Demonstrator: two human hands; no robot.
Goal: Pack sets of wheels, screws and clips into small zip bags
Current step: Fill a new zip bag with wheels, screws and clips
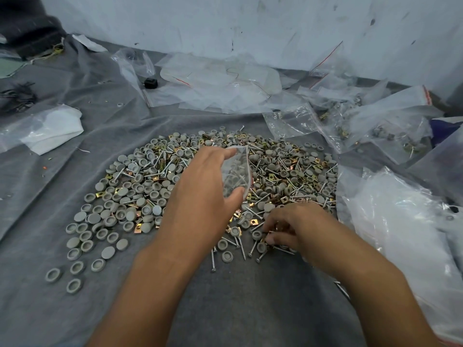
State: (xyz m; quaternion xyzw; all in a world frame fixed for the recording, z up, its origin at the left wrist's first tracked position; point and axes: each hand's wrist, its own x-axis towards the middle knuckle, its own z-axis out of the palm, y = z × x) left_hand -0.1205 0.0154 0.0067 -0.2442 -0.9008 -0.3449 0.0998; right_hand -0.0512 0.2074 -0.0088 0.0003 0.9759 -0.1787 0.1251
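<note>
A wide heap of grey wheels [130,194], silver screws [298,186] and gold clips [253,222] lies on the grey cloth. My left hand [200,194] holds a small clear zip bag [236,171] above the heap, between thumb and fingers; grey wheels and screws show inside it. My right hand [293,226] is down at the heap's near right edge, its fingers curled over screws and clips there. What the fingertips pinch is hidden.
Empty zip bags [218,78] lie piled at the back by the wall. Filled bags [370,123] lie at the right, a large clear plastic bag [406,221] near right. A white bag [50,128] lies at the left. A black block [150,83] sits at the back.
</note>
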